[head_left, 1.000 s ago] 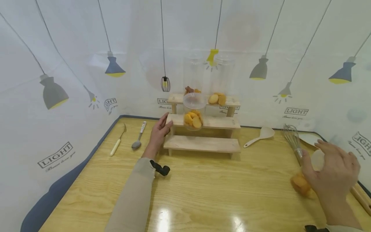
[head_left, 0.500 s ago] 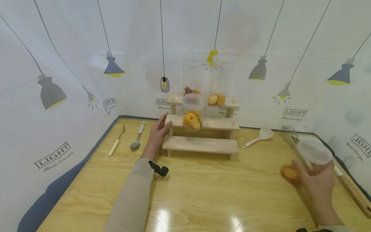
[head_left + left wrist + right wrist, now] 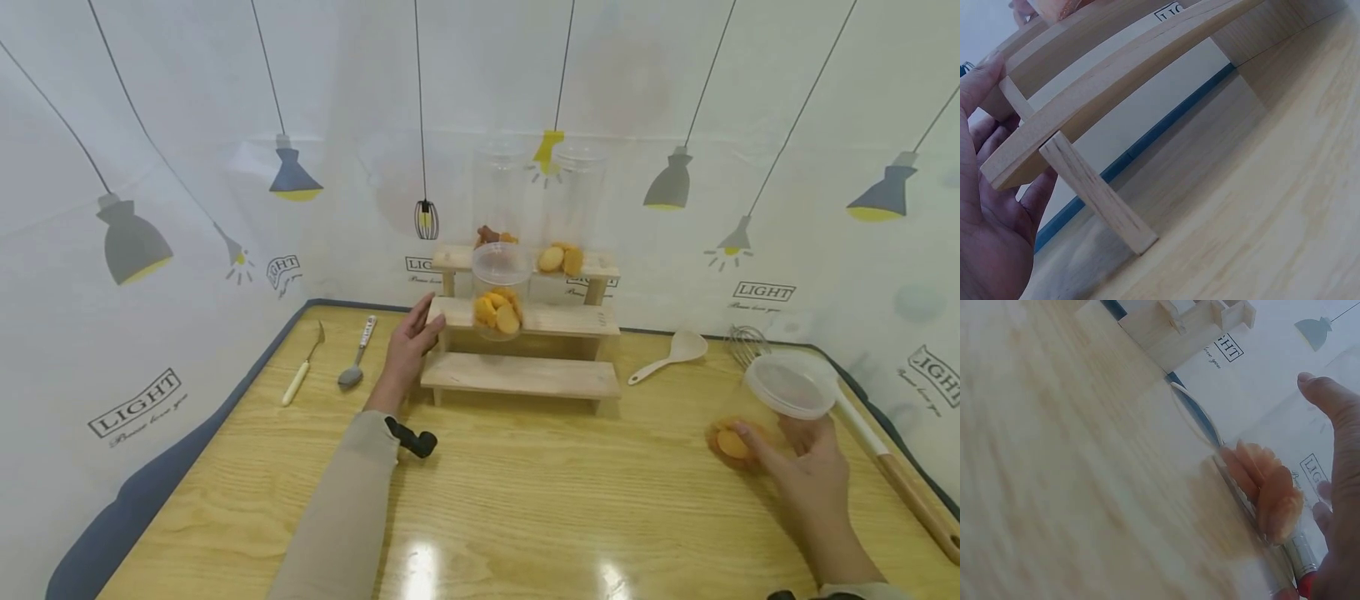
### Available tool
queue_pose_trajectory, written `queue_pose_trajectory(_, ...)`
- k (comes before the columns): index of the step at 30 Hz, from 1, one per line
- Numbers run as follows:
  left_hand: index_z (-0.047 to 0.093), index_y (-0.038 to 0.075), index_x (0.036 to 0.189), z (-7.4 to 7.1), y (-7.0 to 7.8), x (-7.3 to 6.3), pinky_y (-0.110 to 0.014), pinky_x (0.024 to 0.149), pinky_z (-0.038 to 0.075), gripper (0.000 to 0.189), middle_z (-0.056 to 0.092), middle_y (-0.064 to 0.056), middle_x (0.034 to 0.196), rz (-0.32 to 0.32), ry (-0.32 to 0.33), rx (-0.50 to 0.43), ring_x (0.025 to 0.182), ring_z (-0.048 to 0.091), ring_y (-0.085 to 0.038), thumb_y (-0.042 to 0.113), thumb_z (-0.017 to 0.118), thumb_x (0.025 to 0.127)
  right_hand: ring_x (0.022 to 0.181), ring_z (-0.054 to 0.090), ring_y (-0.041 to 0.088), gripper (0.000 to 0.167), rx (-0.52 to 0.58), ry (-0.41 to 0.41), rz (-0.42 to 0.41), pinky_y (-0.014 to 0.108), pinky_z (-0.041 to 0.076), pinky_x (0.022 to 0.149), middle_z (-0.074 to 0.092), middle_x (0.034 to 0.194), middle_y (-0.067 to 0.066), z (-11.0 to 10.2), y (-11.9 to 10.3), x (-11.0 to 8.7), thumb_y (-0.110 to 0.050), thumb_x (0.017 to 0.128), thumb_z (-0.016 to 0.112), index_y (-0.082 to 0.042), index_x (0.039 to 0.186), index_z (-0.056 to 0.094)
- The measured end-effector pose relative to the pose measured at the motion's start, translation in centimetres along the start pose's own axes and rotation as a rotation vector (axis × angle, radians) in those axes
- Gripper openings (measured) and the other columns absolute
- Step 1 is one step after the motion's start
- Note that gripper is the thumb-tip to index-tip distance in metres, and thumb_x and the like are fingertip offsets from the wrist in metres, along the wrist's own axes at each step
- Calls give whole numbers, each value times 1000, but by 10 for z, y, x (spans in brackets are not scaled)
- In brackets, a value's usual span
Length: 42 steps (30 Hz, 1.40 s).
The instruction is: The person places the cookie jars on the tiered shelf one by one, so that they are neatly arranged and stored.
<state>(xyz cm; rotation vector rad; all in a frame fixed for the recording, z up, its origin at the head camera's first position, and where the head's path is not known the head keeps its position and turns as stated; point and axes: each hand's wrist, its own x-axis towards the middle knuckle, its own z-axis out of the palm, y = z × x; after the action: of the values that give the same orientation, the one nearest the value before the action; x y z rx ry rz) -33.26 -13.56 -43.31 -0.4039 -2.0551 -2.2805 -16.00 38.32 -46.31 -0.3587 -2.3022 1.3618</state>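
My left hand (image 3: 407, 354) grips the left end of a three-tier wooden stand (image 3: 525, 375). In the left wrist view its thumb lies over the end of a board (image 3: 1079, 103), with fingers below and behind. At the right, my right hand (image 3: 813, 479) holds a clear lidded jar (image 3: 759, 410), thumb along its near side. Orange-yellow, chip-like pieces (image 3: 1266, 490) lie in the bottom of this jar, which is close over the tabletop. A similar jar (image 3: 500, 287) stands on the middle tier. Two taller jars, left (image 3: 498, 192) and right (image 3: 577, 200), stand on the top tier.
On the wooden table (image 3: 562, 508), a fork (image 3: 303, 367) and a spoon (image 3: 356, 358) lie left of the stand. To its right are a cream rice paddle (image 3: 675, 350), a whisk (image 3: 748, 343) and a utensil with a wooden handle (image 3: 911, 496). A printed backdrop rises behind.
My right hand has come down around the jar at the right, taken hold of it and drawn it slightly left. My left hand stays on the stand.
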Motion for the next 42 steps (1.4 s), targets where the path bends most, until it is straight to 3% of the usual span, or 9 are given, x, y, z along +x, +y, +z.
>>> queue_pose_trajectory(11,33,15,159,-1,1,0,-46,112,38,64,32,-5,162,-22,21,-2,140,44,-25,25,63,102,128,54,4,74,19,111,-77,11,40,100,57,138,-6,3,-2,4,-10,77,90,-21,142,56)
queue_pose_trajectory(19,36,23,158,-8,-24,12,-44,113,37,63,33,0,162,-16,32,-27,140,44,-22,28,63,102,119,60,4,75,88,146,-83,11,46,94,62,131,-7,4,-3,4,0,73,90,-18,139,59)
queue_pose_trajectory(27,39,27,156,-8,-28,12,-45,112,39,63,37,0,160,17,45,1,138,47,-21,35,66,99,107,61,1,63,99,152,-63,8,45,90,66,114,-10,10,-6,-1,-2,73,90,-15,128,63)
queue_pose_trajectory(35,33,22,159,-8,-20,11,-46,113,37,64,32,-2,162,-10,17,-14,140,44,-23,27,63,102,107,63,-3,68,182,123,-74,10,47,91,68,123,-8,16,-14,-3,5,75,86,-14,135,60)
queue_pose_trajectory(38,35,24,158,-8,-26,13,-48,113,36,65,33,0,162,10,18,-14,140,44,-23,31,64,101,107,63,-4,68,236,106,-43,10,45,93,69,125,-7,15,-22,0,4,77,85,-15,137,60)
queue_pose_trajectory(42,37,25,157,-6,-29,13,-48,112,38,66,35,2,161,20,28,-1,139,46,-21,36,66,99,116,61,2,70,299,60,-75,11,44,96,66,132,-2,15,-38,5,3,79,83,-15,142,57)
